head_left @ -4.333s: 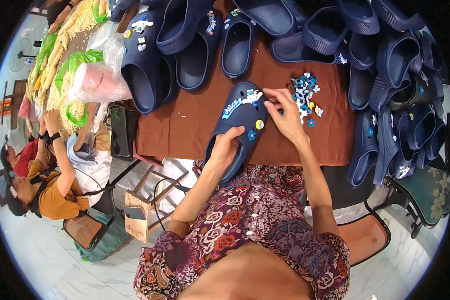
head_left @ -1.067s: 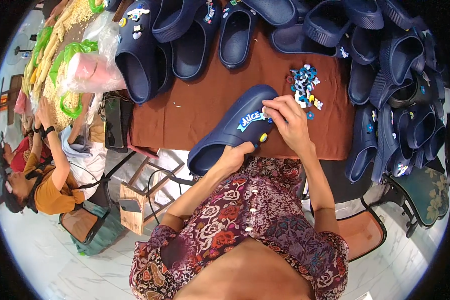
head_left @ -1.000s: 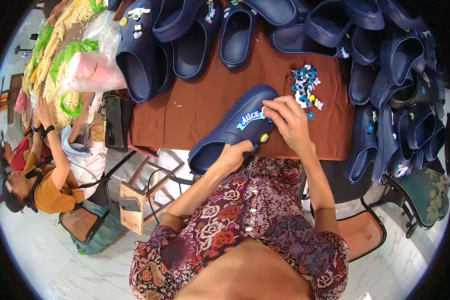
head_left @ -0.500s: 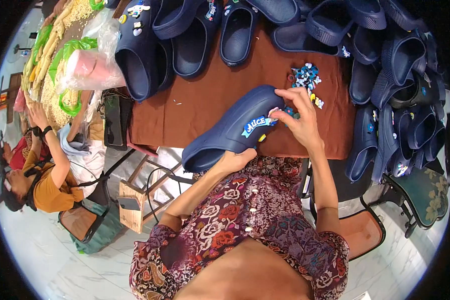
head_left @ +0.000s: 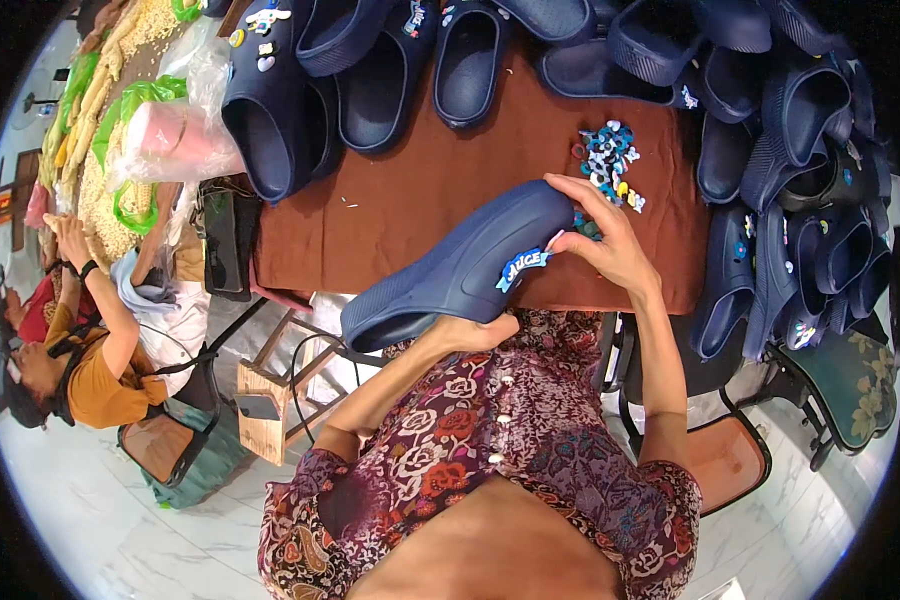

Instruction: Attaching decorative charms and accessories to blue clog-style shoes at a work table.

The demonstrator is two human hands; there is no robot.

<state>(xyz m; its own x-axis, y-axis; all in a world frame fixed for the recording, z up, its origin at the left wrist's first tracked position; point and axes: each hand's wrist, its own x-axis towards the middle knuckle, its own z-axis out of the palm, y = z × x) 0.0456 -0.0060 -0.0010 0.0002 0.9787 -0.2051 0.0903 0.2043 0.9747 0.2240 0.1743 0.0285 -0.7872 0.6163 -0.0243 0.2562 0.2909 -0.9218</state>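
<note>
Left hand (head_left: 470, 332) grips the navy clog (head_left: 460, 270) from underneath, right hand (head_left: 605, 245) pinching its letter charm (head_left: 522, 268); tilted like that, the clog might slip onto the brown table (head_left: 420, 190).

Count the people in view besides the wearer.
2, both at the left edge: one in an orange shirt seated low, and one in red just behind, mostly cropped. Others may be hidden.

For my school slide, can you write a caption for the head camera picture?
Two hands, left and right, hold a navy clog over a brown table by small charms.
</note>
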